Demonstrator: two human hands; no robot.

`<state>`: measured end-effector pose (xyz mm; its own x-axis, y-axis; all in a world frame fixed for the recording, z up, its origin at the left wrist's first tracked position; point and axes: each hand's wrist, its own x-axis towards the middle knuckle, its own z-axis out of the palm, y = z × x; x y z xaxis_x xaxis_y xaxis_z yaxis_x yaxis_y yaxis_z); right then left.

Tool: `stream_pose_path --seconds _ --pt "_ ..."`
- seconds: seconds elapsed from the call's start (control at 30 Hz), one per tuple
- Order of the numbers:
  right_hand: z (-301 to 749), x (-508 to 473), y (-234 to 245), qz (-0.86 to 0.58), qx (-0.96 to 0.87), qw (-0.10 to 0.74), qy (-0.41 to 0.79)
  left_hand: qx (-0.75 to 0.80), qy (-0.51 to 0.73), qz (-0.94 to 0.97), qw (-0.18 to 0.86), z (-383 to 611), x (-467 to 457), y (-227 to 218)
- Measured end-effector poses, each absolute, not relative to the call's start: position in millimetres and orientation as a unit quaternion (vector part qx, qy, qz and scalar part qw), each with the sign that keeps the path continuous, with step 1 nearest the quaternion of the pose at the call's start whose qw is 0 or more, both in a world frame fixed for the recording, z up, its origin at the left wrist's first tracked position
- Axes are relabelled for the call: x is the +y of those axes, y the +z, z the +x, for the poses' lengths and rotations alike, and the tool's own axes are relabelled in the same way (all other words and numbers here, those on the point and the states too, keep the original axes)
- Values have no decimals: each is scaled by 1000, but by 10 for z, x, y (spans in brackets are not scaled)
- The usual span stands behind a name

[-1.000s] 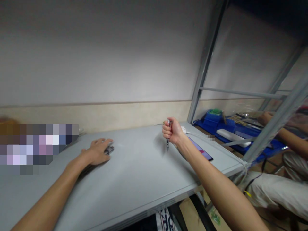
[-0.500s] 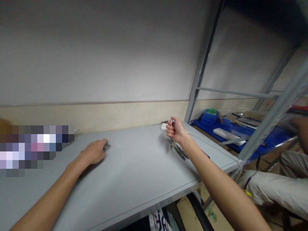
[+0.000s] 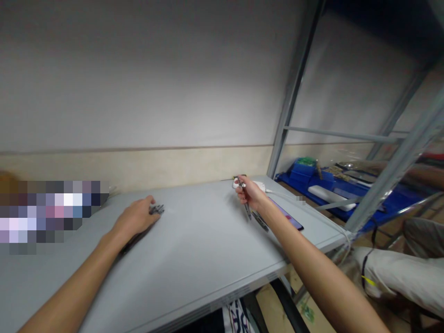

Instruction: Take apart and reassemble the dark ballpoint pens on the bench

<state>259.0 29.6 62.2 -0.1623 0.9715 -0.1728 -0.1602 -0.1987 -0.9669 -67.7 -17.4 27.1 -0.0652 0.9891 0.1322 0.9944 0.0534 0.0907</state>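
My left hand rests on the grey table at the left, its fingers wrapped round a bundle of pens. The ends of the bundle stick out past the thumb, and its dark shafts show below the palm. Over the table's right side, my right hand is closed round a single pen, which slants with its lower end pointing down. Just below that hand lie dark pens; my wrist covers part of them, so I cannot tell how many.
A phone lies partly behind my right forearm. Beyond it is a white power strip with a cable. A metal bed frame stands at the right, with blue bedding and a seated person's leg. Blurred-out items cover the table's left end.
The pen in my right hand has swung from upright to slanted. My right hand has shifted slightly down and left, uncovering more of the phone and power strip. More of the left bundle shows.
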Motion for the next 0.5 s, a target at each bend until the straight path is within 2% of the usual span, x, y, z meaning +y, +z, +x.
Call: stream_pose_path --seconds 0.17,0.37,0.5 --pt "2462 292 379 -536 -578 440 430 -736 -65 -673 22 -657 -197 329" --pt "2453 230 239 -571 -743 314 151 -734 -70 -674 37 -598 -248 363" --pt "2462 134 256 -603 -765 223 46 -737 -51 -674 31 -561 -271 403"
